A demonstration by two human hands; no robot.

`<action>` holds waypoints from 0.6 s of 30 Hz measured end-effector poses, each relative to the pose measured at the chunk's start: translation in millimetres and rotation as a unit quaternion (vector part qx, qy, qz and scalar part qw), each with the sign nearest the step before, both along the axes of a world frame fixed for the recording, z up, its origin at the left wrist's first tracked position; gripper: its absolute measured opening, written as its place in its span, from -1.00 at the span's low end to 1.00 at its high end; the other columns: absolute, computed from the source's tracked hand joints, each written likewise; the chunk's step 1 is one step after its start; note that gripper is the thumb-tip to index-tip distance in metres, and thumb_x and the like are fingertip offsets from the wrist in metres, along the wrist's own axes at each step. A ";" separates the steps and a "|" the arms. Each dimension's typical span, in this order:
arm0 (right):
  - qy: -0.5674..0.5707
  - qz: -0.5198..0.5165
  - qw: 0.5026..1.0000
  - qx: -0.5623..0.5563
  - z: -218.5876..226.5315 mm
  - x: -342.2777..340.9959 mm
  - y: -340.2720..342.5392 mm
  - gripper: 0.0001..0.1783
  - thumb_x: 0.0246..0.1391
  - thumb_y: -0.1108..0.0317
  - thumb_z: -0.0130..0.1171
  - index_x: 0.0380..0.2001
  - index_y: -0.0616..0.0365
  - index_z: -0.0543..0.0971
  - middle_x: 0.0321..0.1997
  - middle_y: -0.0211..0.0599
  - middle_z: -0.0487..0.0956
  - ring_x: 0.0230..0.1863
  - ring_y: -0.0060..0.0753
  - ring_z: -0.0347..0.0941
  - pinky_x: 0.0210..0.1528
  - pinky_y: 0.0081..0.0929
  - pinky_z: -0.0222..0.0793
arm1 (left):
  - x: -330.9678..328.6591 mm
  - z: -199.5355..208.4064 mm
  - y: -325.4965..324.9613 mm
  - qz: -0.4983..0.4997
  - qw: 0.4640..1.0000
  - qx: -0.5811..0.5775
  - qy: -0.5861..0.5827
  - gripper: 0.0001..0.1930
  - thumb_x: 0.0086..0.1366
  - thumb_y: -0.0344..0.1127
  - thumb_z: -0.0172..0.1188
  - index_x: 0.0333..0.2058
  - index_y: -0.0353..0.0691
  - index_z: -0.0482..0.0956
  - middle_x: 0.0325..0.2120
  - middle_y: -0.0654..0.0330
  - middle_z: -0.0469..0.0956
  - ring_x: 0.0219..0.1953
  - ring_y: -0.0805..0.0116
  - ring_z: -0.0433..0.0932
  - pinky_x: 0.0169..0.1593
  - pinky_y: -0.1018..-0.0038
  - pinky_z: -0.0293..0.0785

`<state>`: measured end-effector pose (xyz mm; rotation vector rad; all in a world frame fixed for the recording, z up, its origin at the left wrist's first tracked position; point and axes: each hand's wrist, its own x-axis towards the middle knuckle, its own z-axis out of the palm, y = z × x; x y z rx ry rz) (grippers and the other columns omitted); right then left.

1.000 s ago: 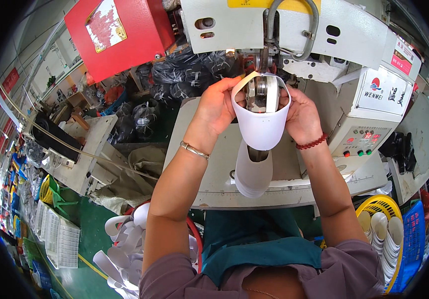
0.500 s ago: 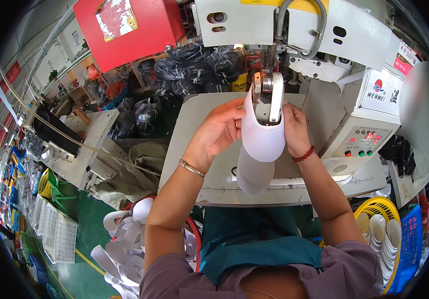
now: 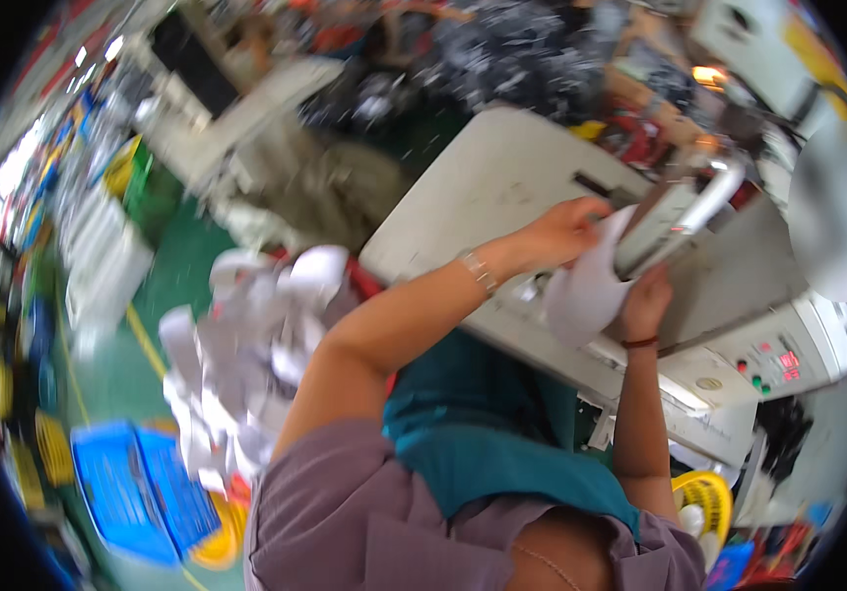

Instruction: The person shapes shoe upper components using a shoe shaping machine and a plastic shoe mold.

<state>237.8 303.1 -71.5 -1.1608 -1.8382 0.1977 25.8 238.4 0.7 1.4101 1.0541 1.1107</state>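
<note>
A smooth white curved piece (image 3: 591, 295), which looks like a shoe upper, sits around the narrow metal post (image 3: 662, 212) of the white machine. My left hand (image 3: 571, 231) is closed on the far left edge of the upper, with fingers bent. On the other side, my right hand (image 3: 647, 300) pinches its near right edge, close to the post. The picture is smeared by motion, so the fingertips and the exact contact with the post do not show clearly.
The pale machine table (image 3: 473, 187) lies under my hands, with a control box (image 3: 778, 355) at the right. Loose white pieces (image 3: 246, 345) are heaped to my left. A blue crate (image 3: 128, 488) stands on the floor; a yellow basket (image 3: 704, 492) is at lower right.
My view has swung left, so the machine, upper and hands now appear farther right and tilted. Both hands still hold the white upper at the post.
</note>
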 end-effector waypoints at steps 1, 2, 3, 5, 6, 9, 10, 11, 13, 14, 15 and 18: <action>-0.004 -0.032 0.999 -0.008 -9.8 -1.3 8.5 -0.67 0.21 0.30 -0.25 -0.32 0.36 0.42 -0.48 0.11 0.47 -0.46 0.09 0.41 -0.40 -0.19 0.29 | 0.7 -3.9 -1.2 0.015 1.000 0.009 -0.021 -0.59 0.17 -0.40 0.01 0.03 -0.15 0.29 -0.43 0.19 0.46 -0.55 0.46 0.43 -0.45 0.53 0.39; 0.033 0.019 0.999 0.015 -4.3 -10.3 4.0 -0.66 0.22 0.30 -0.25 -0.30 0.37 0.43 -0.47 0.10 0.48 -0.46 0.04 0.41 -0.37 -0.23 0.30 | -0.7 -14.0 -5.6 0.046 0.998 -0.005 -0.032 -0.59 0.17 -0.40 0.01 0.03 -0.15 0.29 -0.43 0.19 0.46 -0.55 0.46 0.43 -0.45 0.53 0.39; 0.075 0.063 0.995 0.038 5.9 -17.8 -2.4 -0.66 0.22 0.30 -0.25 -0.28 0.38 0.43 -0.45 0.09 0.48 -0.46 0.00 0.40 -0.35 -0.26 0.30 | -3.3 -23.5 -9.7 0.093 0.990 0.082 0.071 -0.58 0.14 -0.39 0.03 0.02 -0.15 0.31 -0.41 0.14 0.46 -0.51 0.37 0.47 -0.41 0.47 0.41; 0.059 0.094 0.994 0.022 8.5 -20.1 -2.7 -0.64 0.23 0.28 -0.25 -0.25 0.38 0.44 -0.43 0.08 0.49 -0.46 -0.03 0.39 -0.33 -0.30 0.30 | -10.0 -32.4 -34.6 0.146 0.961 0.159 0.175 -0.57 0.10 -0.38 0.05 0.00 -0.15 0.33 -0.39 0.10 0.47 -0.48 0.28 0.50 -0.37 0.41 0.42; 0.053 0.099 0.993 0.019 7.9 -16.2 -1.5 -0.63 0.23 0.26 -0.24 -0.22 0.38 0.44 -0.41 0.06 0.50 -0.46 -0.07 0.37 -0.31 -0.33 0.30 | -9.4 -33.3 -58.7 0.174 0.941 0.176 0.231 -0.57 0.08 -0.38 0.06 -0.01 -0.14 0.35 -0.37 0.07 0.48 -0.42 0.23 0.51 -0.34 0.38 0.42; 0.068 0.079 0.994 -0.008 3.7 -8.6 -12.6 -0.67 0.21 0.30 -0.17 -0.19 0.36 0.45 -0.43 -0.19 0.51 -0.48 -0.40 0.34 -0.36 -0.53 0.27 | -18.9 -28.1 -126.9 0.226 0.911 0.158 0.308 -0.61 0.05 -0.38 0.09 -0.08 -0.13 0.43 -0.30 0.09 0.49 -0.31 0.22 0.51 -0.29 0.37 0.44; 0.083 0.058 0.994 -0.048 2.4 -7.0 -22.1 -0.71 0.20 0.34 -0.13 -0.18 0.34 0.46 -0.45 -0.29 0.50 -0.50 -0.55 0.31 -0.40 -0.62 0.25 | -25.3 -25.4 -151.2 0.270 0.898 0.145 0.316 -0.63 0.04 -0.38 0.11 -0.11 -0.13 0.45 -0.30 0.11 0.50 -0.31 0.21 0.52 -0.28 0.37 0.44; 0.080 0.061 0.994 -0.053 2.0 -5.6 -34.1 -0.71 0.20 0.34 -0.13 -0.18 0.34 0.46 -0.45 -0.29 0.50 -0.50 -0.55 0.31 -0.40 -0.62 0.25 | -32.6 -25.8 -172.8 0.311 0.884 0.133 0.322 -0.65 0.03 -0.39 0.13 -0.14 -0.14 0.48 -0.30 0.12 0.51 -0.31 0.20 0.52 -0.28 0.38 0.44; 0.158 0.089 0.983 -0.018 3.9 -7.6 -60.1 -0.77 0.15 0.46 -0.07 -0.15 0.30 0.46 -0.55 -0.55 0.37 -0.57 -0.81 0.16 -0.54 -0.80 0.06 | -56.0 -24.2 -212.8 0.412 0.821 0.119 0.377 -0.69 -0.03 -0.41 0.18 -0.22 -0.19 0.53 -0.33 0.11 0.53 -0.33 0.19 0.54 -0.28 0.41 0.45; 0.158 0.085 0.984 -0.021 -0.3 -6.5 -66.7 -0.77 0.15 0.46 -0.07 -0.15 0.30 0.46 -0.55 -0.55 0.37 -0.57 -0.81 0.16 -0.54 -0.80 0.06 | -66.8 -17.3 -235.9 0.463 0.791 0.073 0.392 -0.66 -0.06 -0.44 0.21 -0.21 -0.20 0.52 -0.31 0.12 0.53 -0.31 0.20 0.54 -0.25 0.42 0.44; 0.188 0.148 0.971 -0.001 -5.7 -6.6 -72.4 -0.77 0.15 0.49 -0.07 -0.14 0.31 0.45 -0.53 -0.53 0.39 -0.56 -0.80 0.17 -0.52 -0.80 0.07 | -82.3 -17.1 -258.9 0.530 0.715 0.097 0.445 -0.63 -0.09 -0.48 0.23 -0.20 -0.21 0.51 -0.28 0.13 0.53 -0.23 0.19 0.51 -0.15 0.39 0.40; 0.221 0.213 0.951 0.036 -9.3 -16.0 -90.0 -0.79 0.12 0.55 -0.06 -0.17 0.34 0.46 -0.47 -0.47 0.45 -0.52 -0.80 0.20 -0.48 -0.84 0.10 | -129.6 0.7 -318.3 0.635 0.508 0.088 0.575 -0.52 -0.09 -0.42 0.25 -0.08 -0.20 0.45 -0.14 0.08 0.47 -0.06 0.10 0.41 0.04 0.35 0.28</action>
